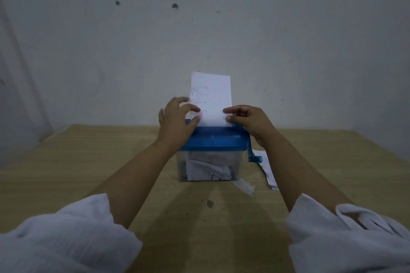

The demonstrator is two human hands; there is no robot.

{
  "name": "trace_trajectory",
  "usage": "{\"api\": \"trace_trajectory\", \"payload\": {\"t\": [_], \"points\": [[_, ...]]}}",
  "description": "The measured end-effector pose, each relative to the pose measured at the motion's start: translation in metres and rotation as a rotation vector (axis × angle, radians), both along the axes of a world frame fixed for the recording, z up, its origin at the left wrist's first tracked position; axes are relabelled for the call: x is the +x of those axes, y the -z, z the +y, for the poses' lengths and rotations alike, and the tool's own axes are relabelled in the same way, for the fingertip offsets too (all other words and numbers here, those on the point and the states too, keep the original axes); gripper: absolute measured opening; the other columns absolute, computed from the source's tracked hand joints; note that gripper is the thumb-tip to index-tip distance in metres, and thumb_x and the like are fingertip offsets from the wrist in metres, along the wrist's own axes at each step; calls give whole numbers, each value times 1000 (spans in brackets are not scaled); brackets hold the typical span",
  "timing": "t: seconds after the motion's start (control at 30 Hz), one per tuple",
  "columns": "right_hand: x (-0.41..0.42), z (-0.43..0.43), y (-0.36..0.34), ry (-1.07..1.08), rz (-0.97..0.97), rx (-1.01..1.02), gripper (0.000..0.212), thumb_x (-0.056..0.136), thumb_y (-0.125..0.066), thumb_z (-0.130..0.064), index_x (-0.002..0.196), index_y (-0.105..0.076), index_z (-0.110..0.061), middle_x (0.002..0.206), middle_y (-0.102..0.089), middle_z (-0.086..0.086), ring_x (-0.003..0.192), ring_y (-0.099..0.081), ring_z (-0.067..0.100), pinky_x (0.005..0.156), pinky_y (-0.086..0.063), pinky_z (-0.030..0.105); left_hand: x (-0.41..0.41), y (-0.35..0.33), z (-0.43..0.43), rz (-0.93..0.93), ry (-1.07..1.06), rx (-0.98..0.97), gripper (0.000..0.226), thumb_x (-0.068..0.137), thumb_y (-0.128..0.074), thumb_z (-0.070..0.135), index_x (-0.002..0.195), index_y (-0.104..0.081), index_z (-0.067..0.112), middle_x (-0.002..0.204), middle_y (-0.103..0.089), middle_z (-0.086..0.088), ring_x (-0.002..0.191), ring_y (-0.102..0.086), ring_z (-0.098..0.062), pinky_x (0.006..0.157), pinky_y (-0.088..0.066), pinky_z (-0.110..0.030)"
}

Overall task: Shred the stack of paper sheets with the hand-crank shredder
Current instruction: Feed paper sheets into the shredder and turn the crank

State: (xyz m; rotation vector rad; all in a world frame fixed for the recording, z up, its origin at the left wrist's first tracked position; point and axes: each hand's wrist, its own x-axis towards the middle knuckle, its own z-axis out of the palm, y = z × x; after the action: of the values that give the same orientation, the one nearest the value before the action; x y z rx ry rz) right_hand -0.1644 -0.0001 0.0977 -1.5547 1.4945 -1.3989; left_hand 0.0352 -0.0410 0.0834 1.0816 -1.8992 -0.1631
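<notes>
A small shredder (214, 139) with a blue top and a clear bin stands on the wooden table (88, 162). White paper strips (208, 167) lie inside the bin. A white printed sheet (211, 99) stands upright in the top slot. My left hand (177, 118) pinches the sheet's lower left edge. My right hand (248, 118) pinches its lower right edge. The blue crank handle (254, 157) hangs down on the shredder's right side, untouched. More paper sheets (267, 167) lie on the table to the right, partly hidden by my right forearm.
A torn white scrap (246, 186) lies in front of the bin's right corner. A small dark speck (209, 203) sits on the table nearer to me. A grey wall (199, 29) rises right behind the table's far edge.
</notes>
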Motion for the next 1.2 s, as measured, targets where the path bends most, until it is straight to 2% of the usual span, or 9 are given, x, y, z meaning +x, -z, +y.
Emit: {"api": "trace_trajectory", "payload": {"t": [0.1, 0.2, 0.27, 0.47, 0.6, 0.73, 0.9, 1.07, 1.2], "points": [[2, 0, 0, -13, 0, -4, 20, 86, -64, -8, 100, -68, -21, 96, -66, -9, 86, -59, 1, 69, -47, 7, -16, 2, 18, -159, 48, -145, 28, 96, -50, 29, 122, -59, 22, 149, -35, 3, 145, -14, -18, 116, -4, -45], [3, -1, 3, -43, -54, -22, 22, 84, -64, -3, 100, -69, -18, 101, -68, 1, 89, -62, 6, 78, -52, 14, -28, 6, 21, -447, 87, -69, 46, 99, -34, 45, 143, -36, 30, 157, -19, 7, 146, -5, -16, 116, -3, -42], [2, -1, 7, -35, -54, -14, 25, 84, -64, -3, 100, -68, -22, 102, -67, 2, 94, -61, 12, 84, -53, 23, -31, 8, 19, -543, 48, 42, 54, 97, -27, 54, 147, -24, 35, 158, -14, 9, 146, -5, -17, 115, -7, -46], [1, -1, 22, 72, -127, 45, 33, 95, -51, -16, 127, -54, -20, 128, -53, 4, 111, -55, 19, 94, -49, 34, -30, 9, 23, -649, 19, 85, 77, 83, -34, 73, 148, -20, 35, 157, -20, 4, 144, -17, -23, 114, -14, -47], [5, 5, 24, 91, -154, 103, 31, 97, -44, -19, 125, -57, -14, 126, -56, 7, 103, -56, 18, 86, -48, 30, -31, 9, 27, -697, 4, 77, 81, 81, -36, 74, 149, -18, 34, 157, -18, 3, 144, -16, -24, 114, -15, -48], [8, 16, 23, 105, -117, 98, 33, 98, -43, -20, 127, -55, -14, 129, -54, 5, 107, -54, 17, 91, -46, 30, -28, 11, 36, -713, -14, 53, 78, 82, -33, 74, 149, -18, 35, 157, -19, 2, 144, -17, -25, 114, -16, -49], [10, 34, 31, 125, -280, 160, 38, 97, -41, -44, 116, -62, -19, 113, -63, 2, 97, -61, 18, 88, -49, 35, -25, 10, 42, -723, 1, 65, 71, 82, -34, 74, 145, -18, 46, 156, -21, 2, 142, -20, -25, 113, -16, -50], [0, 53, 60, 551, 146, 18, 54, 101, -28, -36, 93, -66, 1, 91, -65, 11, 86, -59, 26, 79, -49, 38, -26, 9, 51, -683, -4, 109, 69, 84, -37, 71, 145, -22, 43, 157, -19, -1, 144, -16, -26, 115, -10, -48], [-2, 72, 83, 520, 313, 63, 47, 102, -30, -29, 83, -61, 1, 78, -59, 11, 74, -55, 24, 62, -34, 28, -26, 9, 55, -677, -23, 105, 68, 85, -36, 70, 146, -23, 42, 157, -19, -1, 144, -15, -27, 116, -7, -47]]}}
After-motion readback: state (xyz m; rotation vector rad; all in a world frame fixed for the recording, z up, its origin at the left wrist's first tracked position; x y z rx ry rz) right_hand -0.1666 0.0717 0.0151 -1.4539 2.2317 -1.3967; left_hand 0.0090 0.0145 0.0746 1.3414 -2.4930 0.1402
